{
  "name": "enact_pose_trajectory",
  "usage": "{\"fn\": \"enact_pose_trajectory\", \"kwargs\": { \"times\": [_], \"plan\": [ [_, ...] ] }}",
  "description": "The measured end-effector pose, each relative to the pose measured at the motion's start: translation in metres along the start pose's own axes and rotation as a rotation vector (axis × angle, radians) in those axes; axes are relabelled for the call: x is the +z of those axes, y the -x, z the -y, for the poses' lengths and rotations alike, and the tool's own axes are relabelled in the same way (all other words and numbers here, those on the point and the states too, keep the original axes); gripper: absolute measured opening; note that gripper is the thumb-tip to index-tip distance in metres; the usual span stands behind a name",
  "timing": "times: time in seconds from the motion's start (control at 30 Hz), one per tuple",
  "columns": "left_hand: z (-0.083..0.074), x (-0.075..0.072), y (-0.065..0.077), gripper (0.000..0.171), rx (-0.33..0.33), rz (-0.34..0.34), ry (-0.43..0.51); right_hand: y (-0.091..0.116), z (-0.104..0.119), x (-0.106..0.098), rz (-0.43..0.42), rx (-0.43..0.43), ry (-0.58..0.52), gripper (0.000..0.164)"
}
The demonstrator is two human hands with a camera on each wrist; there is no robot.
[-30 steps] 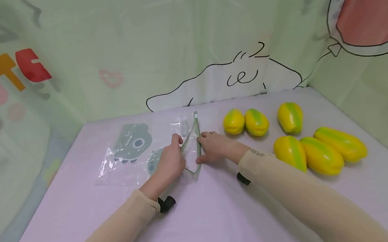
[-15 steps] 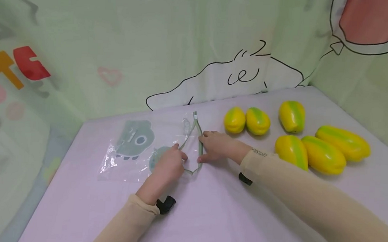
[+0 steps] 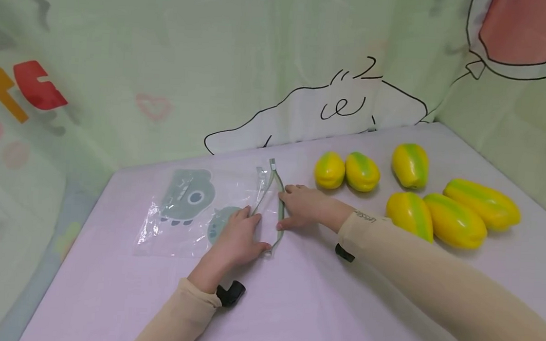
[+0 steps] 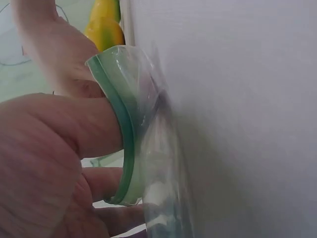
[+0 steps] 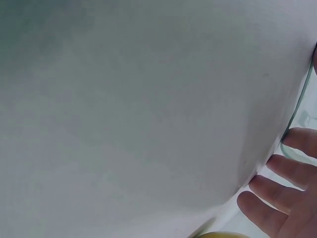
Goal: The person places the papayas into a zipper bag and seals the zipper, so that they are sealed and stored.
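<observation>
In the head view, the clear bag (image 3: pixel 201 218) is lying flat on the surface (image 3: pixel 312 306), its green rim (image 3: pixel 280 212) parting into a narrow mouth on the right side. The left hand (image 3: pixel 236 243) is lying along the left part of that mouth, fingers loosely spread and not clenched; the right hand (image 3: pixel 307 206) is pressing the right strip with its fingertips. Six yellow fruits (image 3: pixel 410 166) are sitting to the right, the nearest just beside the right sleeve (image 3: pixel 398 259); being rounded, one could start rolling if that arm swings sideways.

In the left wrist view, the left fingers are running up to the rim and past it, straight rather than wrapped; whether any are pinching the film I can't tell. The film is creasing and looks limp, so fingers pulling askew could fold the mouth closed.

In the right wrist view, the right fingers are stretching straight, grasping nothing, one tip touching the rim. If that light press slips, the strip could be springing back, or the bag skidding.
</observation>
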State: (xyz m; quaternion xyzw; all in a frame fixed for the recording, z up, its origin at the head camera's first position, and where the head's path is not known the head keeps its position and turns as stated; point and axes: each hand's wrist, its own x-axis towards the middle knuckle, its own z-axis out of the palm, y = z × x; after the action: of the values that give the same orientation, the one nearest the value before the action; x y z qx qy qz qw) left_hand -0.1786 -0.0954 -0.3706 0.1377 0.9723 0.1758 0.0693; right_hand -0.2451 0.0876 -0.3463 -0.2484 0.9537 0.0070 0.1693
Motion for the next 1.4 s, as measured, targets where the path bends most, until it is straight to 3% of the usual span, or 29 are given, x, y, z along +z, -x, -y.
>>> {"fn": "enact_pose_trajectory", "kwargs": {
  "times": [0.4,0.7,1.03,1.4],
  "plan": [
    [0.0053,-0.0020,0.0032,0.071,-0.020,-0.023,-0.019,0.0035,0.0009,-0.0022,0.005,0.006,0.008,0.087],
    [0.0019,-0.0016,0.0072,0.072,-0.105,-0.022,-0.016,0.0006,0.0002,-0.0001,0.005,-0.001,0.015,0.087],
    [0.0031,-0.0016,0.0087,0.074,-0.090,-0.092,-0.036,-0.0002,0.0034,-0.0020,0.012,-0.005,0.019,0.086],
    [0.0028,0.0008,0.0105,0.074,-0.092,-0.117,-0.032,-0.0007,0.0052,-0.0015,0.013,0.004,0.022,0.086]
  ]
}}
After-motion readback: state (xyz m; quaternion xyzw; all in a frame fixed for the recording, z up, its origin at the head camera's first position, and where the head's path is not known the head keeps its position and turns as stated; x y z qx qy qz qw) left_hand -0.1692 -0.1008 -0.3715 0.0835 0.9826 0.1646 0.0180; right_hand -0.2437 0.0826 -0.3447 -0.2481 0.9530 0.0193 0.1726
